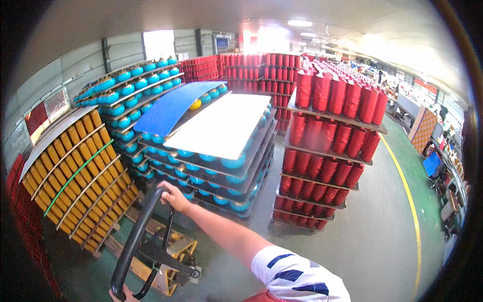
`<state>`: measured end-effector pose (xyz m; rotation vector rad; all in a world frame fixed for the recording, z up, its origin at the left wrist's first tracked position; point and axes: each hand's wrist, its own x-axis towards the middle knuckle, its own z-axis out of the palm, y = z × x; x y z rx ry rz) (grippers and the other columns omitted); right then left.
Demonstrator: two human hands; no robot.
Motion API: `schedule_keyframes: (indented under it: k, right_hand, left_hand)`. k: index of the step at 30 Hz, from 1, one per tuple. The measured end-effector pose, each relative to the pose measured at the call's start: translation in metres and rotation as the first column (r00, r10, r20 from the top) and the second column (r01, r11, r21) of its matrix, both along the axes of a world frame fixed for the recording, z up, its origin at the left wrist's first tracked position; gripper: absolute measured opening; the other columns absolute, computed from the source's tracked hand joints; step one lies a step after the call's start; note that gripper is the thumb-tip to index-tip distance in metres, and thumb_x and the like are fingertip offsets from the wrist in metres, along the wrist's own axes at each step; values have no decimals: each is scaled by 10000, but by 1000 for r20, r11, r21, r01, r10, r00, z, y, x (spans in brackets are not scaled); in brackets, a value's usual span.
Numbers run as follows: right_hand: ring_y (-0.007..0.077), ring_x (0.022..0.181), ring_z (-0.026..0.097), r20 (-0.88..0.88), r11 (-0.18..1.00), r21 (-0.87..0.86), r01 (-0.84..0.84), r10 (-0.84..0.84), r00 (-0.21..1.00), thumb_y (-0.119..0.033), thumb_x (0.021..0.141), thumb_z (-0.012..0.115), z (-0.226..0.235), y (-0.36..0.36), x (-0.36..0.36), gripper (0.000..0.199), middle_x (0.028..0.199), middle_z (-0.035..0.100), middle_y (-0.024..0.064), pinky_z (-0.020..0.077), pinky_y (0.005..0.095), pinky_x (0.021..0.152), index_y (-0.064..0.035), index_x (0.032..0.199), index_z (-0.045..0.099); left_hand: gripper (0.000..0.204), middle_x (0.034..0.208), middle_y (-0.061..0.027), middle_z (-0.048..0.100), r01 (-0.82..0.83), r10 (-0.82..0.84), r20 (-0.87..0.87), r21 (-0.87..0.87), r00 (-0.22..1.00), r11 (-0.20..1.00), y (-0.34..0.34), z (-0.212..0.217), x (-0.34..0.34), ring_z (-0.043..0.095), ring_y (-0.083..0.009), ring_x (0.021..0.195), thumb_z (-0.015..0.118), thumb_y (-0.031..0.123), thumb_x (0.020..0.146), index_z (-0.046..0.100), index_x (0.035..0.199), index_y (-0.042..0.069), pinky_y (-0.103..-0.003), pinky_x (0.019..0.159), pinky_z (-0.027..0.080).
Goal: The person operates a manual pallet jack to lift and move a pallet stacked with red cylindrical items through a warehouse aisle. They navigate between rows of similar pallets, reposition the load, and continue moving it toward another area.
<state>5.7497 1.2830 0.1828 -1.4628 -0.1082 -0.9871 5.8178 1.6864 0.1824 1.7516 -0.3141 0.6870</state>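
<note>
The black loop handle [135,241] of a yellow pallet jack [173,264] slants across the lower left. My right hand [174,197] is closed around its upper end, the arm stretched out from a white sleeve with dark patches. At the bottom edge, my left hand [126,295] wraps the handle's lower end; only part of it shows. Just beyond my right hand stands a stack of turquoise round objects [234,163] on dark boards, topped by a white sheet [221,123] and a blue sheet [171,108]. The jack's forks are mostly hidden behind the handle.
Layers of yellow cylinders [75,176] stand on a wooden pallet at left. Tall tiers of red foil-like cylinders [322,136] rise to the right. Farther right, a yellow line [410,196] runs along the floor beside cluttered workbenches. More red and turquoise stacks fill the back.
</note>
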Motion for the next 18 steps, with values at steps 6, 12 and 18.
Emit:
schedule_keyframes:
  k: [6, 12, 18]
  right_hand:
    - [76, 715, 528, 25, 996, 34, 82, -82, 996, -465, 935, 569, 0, -21, 109, 455, 843, 514, 3, 443, 249, 649, -62, 1135, 498]
    - [142, 844, 564, -94, 998, 35, 61, -57, 994, -470, 895, 596, 10, -35, 253, 479, 930, 551, 37, 481, 325, 758, -53, 1118, 523]
    - [278, 902, 585, -222, 889, -190, 416, -452, 864, -237, 850, 509, -12, -97, 332, 315, 964, 593, 134, 470, 365, 792, -10, 1041, 615]
  left_hand:
    - [320, 834, -142, 673, 301, -307, -47, -107, 951, 948, -26, 13, 133, 608, -219, 735, 805, 135, 780, 644, 935, -94, -363, 650, 499]
    - [286, 849, -132, 707, 285, -318, -59, -315, 946, 905, -41, 32, 247, 652, -234, 723, 816, 183, 755, 694, 907, -26, -379, 625, 526]
    - [279, 878, -44, 611, 351, -409, -235, -254, 882, 902, -91, 24, 340, 562, -121, 827, 732, -46, 687, 608, 937, -33, -277, 765, 471]
